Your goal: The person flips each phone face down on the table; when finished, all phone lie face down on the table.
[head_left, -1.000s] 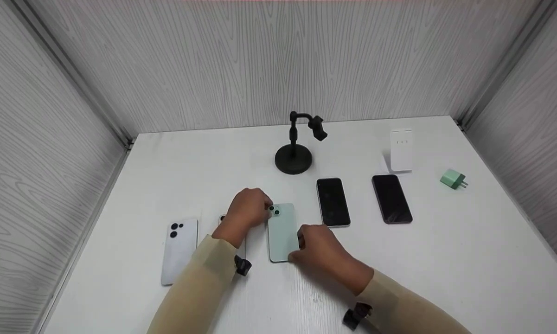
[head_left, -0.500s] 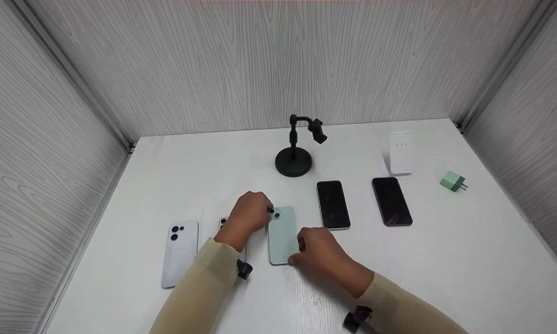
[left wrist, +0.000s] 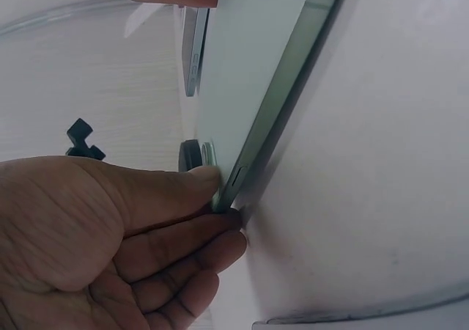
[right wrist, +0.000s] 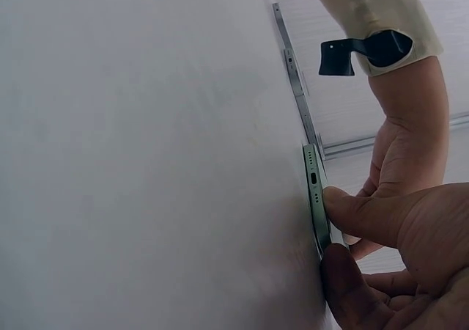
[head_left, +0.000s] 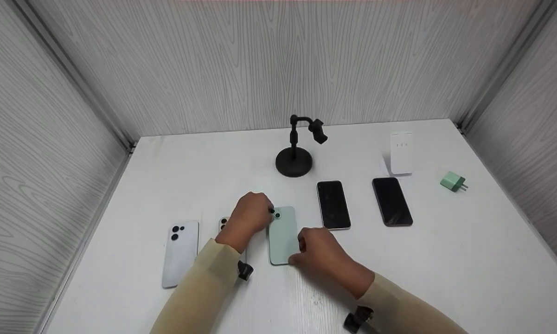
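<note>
Lying between fingers (left wrist: 187, 189), green phone (head_left: 282, 237)

- Stand (head_left: 293, 162): near the counter's (head_left: 190, 176) back edge, midway.
- Holder (head_left: 401, 154): right of stand, behind rightmost phone (head_left: 392, 202).
- Charger (head_left: 452, 181): near right edge.
- Middle phone (head_left: 283, 239): before stand.
- Leftmost phone (head_left: 181, 253): toward left edge.

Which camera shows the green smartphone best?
The head view: nearly the whole back of the green smartphone shows. The left wrist view has part of the back and one side edge; the right wrist view mainly the bottom edge with its charging port.
</note>
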`<state>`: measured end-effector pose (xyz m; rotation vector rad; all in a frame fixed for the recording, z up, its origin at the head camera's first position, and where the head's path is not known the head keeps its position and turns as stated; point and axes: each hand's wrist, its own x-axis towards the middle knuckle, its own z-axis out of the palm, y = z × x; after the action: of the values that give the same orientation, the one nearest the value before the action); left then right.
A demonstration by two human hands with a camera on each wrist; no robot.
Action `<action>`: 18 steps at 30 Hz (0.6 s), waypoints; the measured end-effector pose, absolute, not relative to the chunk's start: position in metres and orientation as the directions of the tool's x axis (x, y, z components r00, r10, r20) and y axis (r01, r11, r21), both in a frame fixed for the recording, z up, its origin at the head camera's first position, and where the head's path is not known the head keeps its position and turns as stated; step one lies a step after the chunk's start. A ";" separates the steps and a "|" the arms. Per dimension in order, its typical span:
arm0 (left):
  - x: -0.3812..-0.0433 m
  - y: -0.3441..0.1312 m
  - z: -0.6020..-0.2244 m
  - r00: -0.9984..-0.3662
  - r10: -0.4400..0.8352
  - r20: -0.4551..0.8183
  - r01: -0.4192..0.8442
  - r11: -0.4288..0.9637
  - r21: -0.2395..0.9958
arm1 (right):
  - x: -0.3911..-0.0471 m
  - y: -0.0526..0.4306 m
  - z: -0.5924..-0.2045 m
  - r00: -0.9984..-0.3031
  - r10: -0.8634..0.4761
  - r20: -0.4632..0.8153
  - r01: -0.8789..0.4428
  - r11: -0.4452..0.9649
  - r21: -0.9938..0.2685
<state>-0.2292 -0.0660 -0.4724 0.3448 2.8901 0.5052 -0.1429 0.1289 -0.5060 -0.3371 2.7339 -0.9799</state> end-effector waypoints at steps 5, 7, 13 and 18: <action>-0.228 -0.064 -0.473 -0.958 0.251 -0.136 0.191 0.917 0.350 | -0.143 0.129 -0.507 -0.952 -0.281 -0.125 -0.137 0.751 -0.645; -0.228 -0.063 -0.474 -0.960 0.247 -0.134 0.187 0.917 0.351 | -0.143 0.129 -0.507 -0.952 -0.280 -0.123 -0.137 0.750 -0.648; -0.229 -0.062 -0.475 -0.959 0.251 -0.135 0.192 0.919 0.346 | -0.143 0.129 -0.508 -0.952 -0.280 -0.121 -0.139 0.750 -0.646; -0.229 -0.062 -0.475 -0.958 0.250 -0.141 0.190 0.920 0.342 | -0.143 0.129 -0.507 -0.952 -0.278 -0.123 -0.135 0.750 -0.647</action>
<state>-0.2293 -0.0621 -0.4751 0.3343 2.8992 0.4899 -0.1431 0.1295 -0.5072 -0.3277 2.7366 -0.9882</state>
